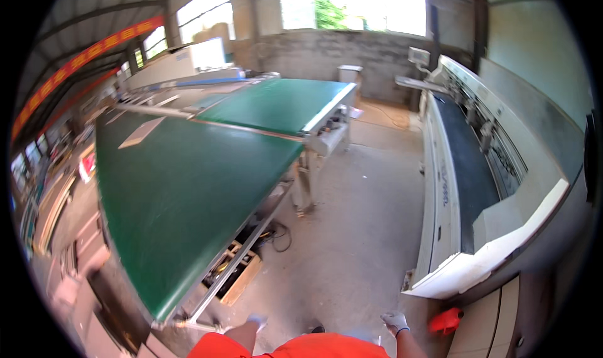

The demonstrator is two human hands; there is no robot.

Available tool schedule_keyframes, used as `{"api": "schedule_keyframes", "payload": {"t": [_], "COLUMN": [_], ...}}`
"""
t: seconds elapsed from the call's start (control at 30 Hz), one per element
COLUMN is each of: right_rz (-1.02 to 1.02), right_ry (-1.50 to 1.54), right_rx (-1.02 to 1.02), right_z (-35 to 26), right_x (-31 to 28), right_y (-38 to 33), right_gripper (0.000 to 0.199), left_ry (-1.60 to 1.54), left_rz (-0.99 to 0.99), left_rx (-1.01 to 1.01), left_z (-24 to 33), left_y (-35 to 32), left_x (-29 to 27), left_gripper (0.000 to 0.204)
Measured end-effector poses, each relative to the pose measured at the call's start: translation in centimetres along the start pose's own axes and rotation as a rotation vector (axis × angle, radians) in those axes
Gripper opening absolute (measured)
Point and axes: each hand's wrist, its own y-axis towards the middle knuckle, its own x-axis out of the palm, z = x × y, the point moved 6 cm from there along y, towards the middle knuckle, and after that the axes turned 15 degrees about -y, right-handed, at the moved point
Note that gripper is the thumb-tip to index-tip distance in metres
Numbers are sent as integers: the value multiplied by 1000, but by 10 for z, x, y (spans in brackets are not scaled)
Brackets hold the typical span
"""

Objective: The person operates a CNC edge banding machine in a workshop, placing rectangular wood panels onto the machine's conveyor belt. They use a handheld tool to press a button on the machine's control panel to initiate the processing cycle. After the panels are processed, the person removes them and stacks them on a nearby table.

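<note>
My left hand (256,321), in a pale glove, hangs low beside my body, near the front corner of a large green-topped conveyor table (201,169). It is small and blurred, and its fingers do not show clearly. Out to the right is my right hand (395,322), in a whitish glove with a blue edge at the wrist. Its fingers are loosely apart with nothing visible in them. The concrete floor (358,232) lies beneath it. A red object (445,321), perhaps a jug, stands to the right of this hand, not touching it.
A long white machine (449,195) with a dark belt lines the right side. Under the green table sit a wooden box (242,282) and black cable (281,237). One flat board (142,132) lies on the table. Stacked boards (88,248) stand at left.
</note>
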Motion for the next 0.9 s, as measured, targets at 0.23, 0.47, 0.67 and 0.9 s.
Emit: {"api": "schedule_keyframes", "payload": {"t": [0.23, 0.47, 0.67, 0.9], "right_rz": [-422, -350, -162, -129], "right_ry": [-579, -450, -450, -28], "right_rx": [280, 379, 71, 265], "right_z": [79, 58, -83, -172], "right_x": [-5, -141, -331, -494], "right_y": [135, 360, 676, 948], "right_gripper": [58, 63, 53, 60], "left_ry": [-802, -433, -8, -54], "left_rz": [540, 295, -353, -342], "left_rx": [584, 440, -87, -117], "left_z": [357, 465, 430, 585], "left_y": [264, 360, 419, 634], "left_x": [-369, -362, -302, -446], "left_gripper": [49, 51, 54, 55]}}
